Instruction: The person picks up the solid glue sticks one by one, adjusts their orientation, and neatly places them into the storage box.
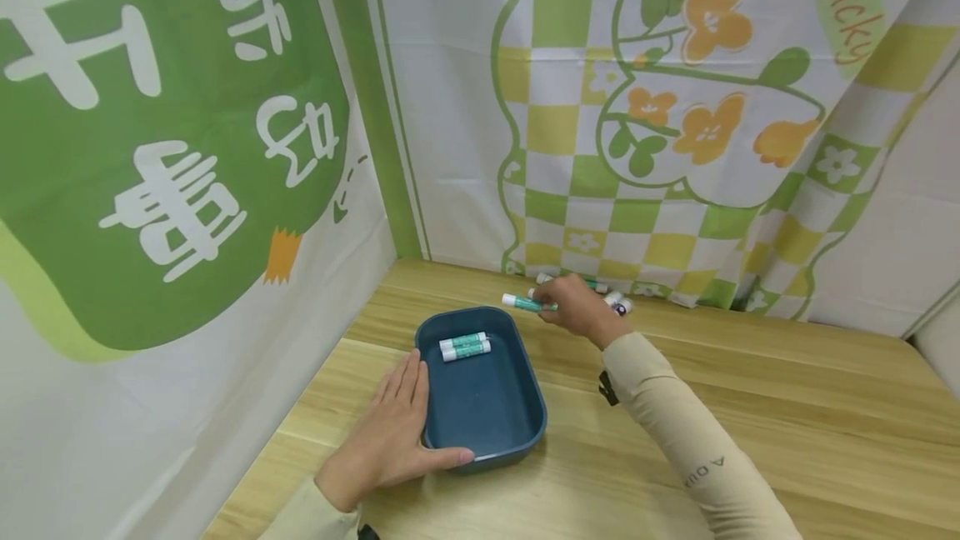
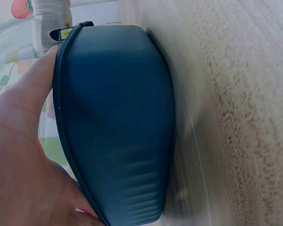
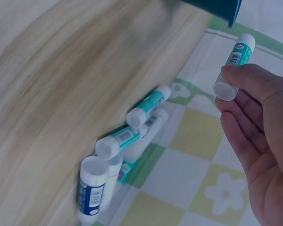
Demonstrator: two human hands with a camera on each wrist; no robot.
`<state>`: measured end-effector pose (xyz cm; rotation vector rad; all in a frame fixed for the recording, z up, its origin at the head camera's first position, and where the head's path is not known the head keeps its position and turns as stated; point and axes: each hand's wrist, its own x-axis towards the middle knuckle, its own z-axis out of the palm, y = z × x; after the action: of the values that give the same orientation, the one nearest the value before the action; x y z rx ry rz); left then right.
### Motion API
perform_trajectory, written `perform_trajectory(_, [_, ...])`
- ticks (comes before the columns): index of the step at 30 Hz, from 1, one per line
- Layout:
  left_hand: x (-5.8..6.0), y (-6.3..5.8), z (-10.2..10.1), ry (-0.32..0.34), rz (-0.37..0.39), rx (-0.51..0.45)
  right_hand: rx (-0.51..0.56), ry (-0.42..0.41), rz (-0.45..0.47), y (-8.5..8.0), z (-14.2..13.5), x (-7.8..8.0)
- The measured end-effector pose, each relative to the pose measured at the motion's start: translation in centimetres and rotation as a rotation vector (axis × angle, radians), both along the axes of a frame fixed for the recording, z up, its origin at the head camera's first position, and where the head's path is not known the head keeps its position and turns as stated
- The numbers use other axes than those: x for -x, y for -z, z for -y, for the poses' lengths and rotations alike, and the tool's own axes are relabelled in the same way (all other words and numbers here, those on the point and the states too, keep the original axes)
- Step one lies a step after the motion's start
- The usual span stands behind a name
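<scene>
A green-and-white glue stick (image 3: 241, 52) is pinched between the thumb and fingers of my right hand (image 1: 576, 307), raised off the table in the right wrist view. My left hand (image 1: 392, 433) lies along the left side of a dark blue plastic bin (image 1: 487, 411), fingers straight and thumb reaching over the near rim. Inside the bin, two green-and-white glue sticks (image 1: 465, 347) rest side by side toward the far end. Below the right hand in its wrist view lie more green glue sticks (image 3: 149, 106) and a navy-and-white glue stick (image 3: 91, 190).
The wooden table (image 1: 787, 407) runs back to a checkered, flower-printed cloth (image 1: 555, 132). Another hanging cloth with white characters (image 1: 187, 215) borders the left side. The loose glue sticks lie close against the back cloth.
</scene>
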<state>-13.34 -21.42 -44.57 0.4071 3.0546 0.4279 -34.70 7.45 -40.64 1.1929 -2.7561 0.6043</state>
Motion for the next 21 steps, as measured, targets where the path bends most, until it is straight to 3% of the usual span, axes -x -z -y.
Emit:
perform_trajectory(10, [0.1, 0.1, 0.0, -0.004, 0.005, 0.015, 0.018, -0.108, -0.033, -0.7, 1.5, -0.6])
perform_trajectory(21, [0.2, 0.1, 0.1, -0.003, 0.008, 0.015, -0.043, -0.249, -0.135, -1.7, 3.6, -1.7])
